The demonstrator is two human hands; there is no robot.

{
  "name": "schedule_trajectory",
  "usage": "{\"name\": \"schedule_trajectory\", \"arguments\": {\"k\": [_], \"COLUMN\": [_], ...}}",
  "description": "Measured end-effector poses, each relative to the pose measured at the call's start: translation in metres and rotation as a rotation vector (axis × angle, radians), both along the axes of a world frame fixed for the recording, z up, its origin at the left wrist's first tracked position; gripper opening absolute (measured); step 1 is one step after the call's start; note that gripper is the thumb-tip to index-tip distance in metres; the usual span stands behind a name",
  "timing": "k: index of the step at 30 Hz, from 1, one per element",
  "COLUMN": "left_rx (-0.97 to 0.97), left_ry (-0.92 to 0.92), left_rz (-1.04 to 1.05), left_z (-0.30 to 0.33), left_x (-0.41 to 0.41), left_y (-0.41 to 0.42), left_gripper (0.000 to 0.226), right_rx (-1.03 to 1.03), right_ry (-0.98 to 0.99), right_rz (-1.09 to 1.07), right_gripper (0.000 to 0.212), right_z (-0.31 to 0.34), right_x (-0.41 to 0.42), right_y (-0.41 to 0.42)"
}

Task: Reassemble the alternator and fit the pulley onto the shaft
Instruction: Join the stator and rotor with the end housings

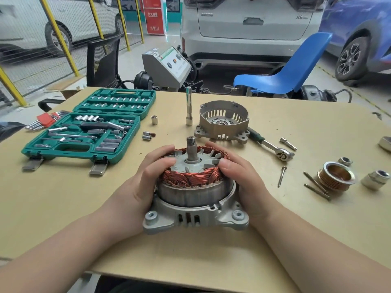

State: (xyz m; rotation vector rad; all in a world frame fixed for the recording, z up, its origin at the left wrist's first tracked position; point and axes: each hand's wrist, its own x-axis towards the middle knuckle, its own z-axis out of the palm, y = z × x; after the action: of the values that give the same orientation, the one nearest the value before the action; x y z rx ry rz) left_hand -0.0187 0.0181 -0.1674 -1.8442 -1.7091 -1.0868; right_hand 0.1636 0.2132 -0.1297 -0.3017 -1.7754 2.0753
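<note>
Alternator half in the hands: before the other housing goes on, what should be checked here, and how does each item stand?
1. Hold: left hand and right hand both grip the stator windings from the sides: ok.
2. Shaft upright and bare, its threaded end free: ok.
3. Other housing half lies open side up behind the assembly, untouched and within sight: ok.
4. Pulley and nut lie at the right on the table: ok.
5. Long bolts: one lies apart, two beside the pulley; whether that is all of them: cannot tell.
6. Stator seated evenly in the lower housing: cannot tell.
</note>
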Motion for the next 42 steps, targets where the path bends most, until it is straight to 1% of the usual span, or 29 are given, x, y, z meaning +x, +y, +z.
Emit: {"name": "schedule_trajectory", "arguments": {"k": [2,3,4,5,7,8,9,10,11,12,13,14,15,17,18,20,22,23,24,26,28,30,32,34,35,37,38,40,42], "left_rx": [-0.091,-0.142,-0.235,-0.384,-0.511,-0.452,-0.38,-0.378,-0.289,-0.186,-0.092,-0.045,-0.036,-0.09,-0.141,-0.291,-0.39,-0.391,-0.378,-0.373,-0.419,-0.426,-0.359,-0.314,-0.305,-0.294,-0.28,-0.223,-0.149], "left_ry": [0.064,0.101,0.071,0.012,-0.306,-0.543,-0.673,-0.894,-1.136,-1.244,-1.386,-1.51,-1.567,-1.563,-1.524,-1.384,-1.239,-1.238,-1.3,-1.36,-1.299,-1.247,-1.294,-1.294,-1.278,-1.256,-1.256,-1.309,-1.407], "left_rz": [-0.009,0.088,0.183,0.165,-0.044,-0.109,-0.13,-0.232,-0.302,-0.322,-0.252,-0.201,-0.141,-0.007,0.023,0.022,-0.032,-0.053,-0.086,-0.134,-0.119,-0.131,-0.156,-0.097,-0.055,-0.005,0.002,-0.048,-0.124], "left_z": [0.001,0.005,0.008,0.008,0.017,0.027,0.029,0.032,0.038,0.039,0.043,0.045,0.051,0.062,0.068,0.08,0.089,0.091,0.09,0.079,0.065,0.054,0.049,0.05,0.05,0.051,0.052,0.054,0.058], "left_x": [-0.004,-0.009,-0.015,-0.013,-0.004,0.005,0.009,0.012,0.015,0.018,0.018,0.013,0.01,0.005,0.002,-0.008,-0.015,-0.019,-0.024,-0.028,-0.032,-0.038,-0.039,-0.038,-0.038,-0.039,-0.039,-0.039,-0.037], "left_y": [-0.001,0.003,0.007,0.0,-0.015,-0.017,-0.013,-0.019,-0.016,-0.012,-0.005,0.003,0.013,0.032,0.041,0.06,0.078,0.087,0.096,0.11,0.118,0.12,0.119,0.116,0.115,0.113,0.111,0.108,0.106], "left_gripper": [0.059,0.047,0.034,0.032,0.053,0.07,0.087,0.097,0.101,0.099,0.091,0.08,0.066,0.038,0.032,0.035,0.034,0.03,0.025,0.022,0.023,0.021,0.02,0.029,0.036,0.05,0.057,0.065,0.063], "right_rx": [0.02,0.03,0.037,0.043,0.045,0.05,0.063,0.076,0.07,0.036,-0.017,-0.061,-0.084,-0.072,-0.046,0.028,0.13,0.176,0.205,0.201,0.205,0.259,0.432,0.778,0.965,1.235,1.319,1.397,1.301], "right_ry": [0.007,0.012,0.016,0.016,0.017,0.015,0.014,0.016,0.026,0.039,0.053,0.062,0.063,0.06,0.062,0.077,0.096,0.105,0.11,0.099,0.027,-0.022,-0.049,-0.157,-0.244,-0.487,-0.614,-0.758,-0.695], "right_rz": [-0.006,-0.009,-0.012,-0.014,-0.008,-0.009,-0.014,-0.02,-0.019,-0.009,0.005,0.015,0.01,-0.021,-0.04,-0.121,-0.301,-0.411,-0.509,-0.623,-0.667,-0.675,-0.692,-0.701,-0.665,-0.476,-0.393,-0.286,-0.298], "right_gripper": [0.075,0.074,0.073,0.072,0.069,0.068,0.068,0.068,0.069,0.073,0.075,0.075,0.072,0.066,0.064,0.055,0.031,0.019,0.012,0.009,0.02,0.04,0.047,0.031,0.028,0.045,0.047,0.03,0.012], "right_z": [0.001,0.001,0.001,0.001,0.0,0.0,0.0,-0.001,0.0,0.0,0.0,-0.001,-0.001,0.0,0.0,0.002,0.003,0.002,0.003,0.005,0.012,0.022,0.033,0.04,0.044,0.047,0.044,0.036,0.029], "right_x": [0.0,0.0,0.0,0.0,0.001,0.001,0.0,0.0,-0.001,-0.002,-0.002,-0.003,-0.004,-0.005,-0.005,-0.005,-0.006,-0.007,-0.007,-0.005,-0.005,-0.008,-0.017,-0.032,-0.042,-0.061,-0.069,-0.08,-0.086], "right_y": [0.0,0.001,0.001,0.001,0.0,0.0,-0.001,-0.001,-0.002,-0.004,-0.004,-0.004,-0.004,-0.005,-0.005,-0.007,-0.007,-0.005,-0.002,0.004,0.013,0.027,0.044,0.067,0.076,0.094,0.1,0.107,0.113]}}
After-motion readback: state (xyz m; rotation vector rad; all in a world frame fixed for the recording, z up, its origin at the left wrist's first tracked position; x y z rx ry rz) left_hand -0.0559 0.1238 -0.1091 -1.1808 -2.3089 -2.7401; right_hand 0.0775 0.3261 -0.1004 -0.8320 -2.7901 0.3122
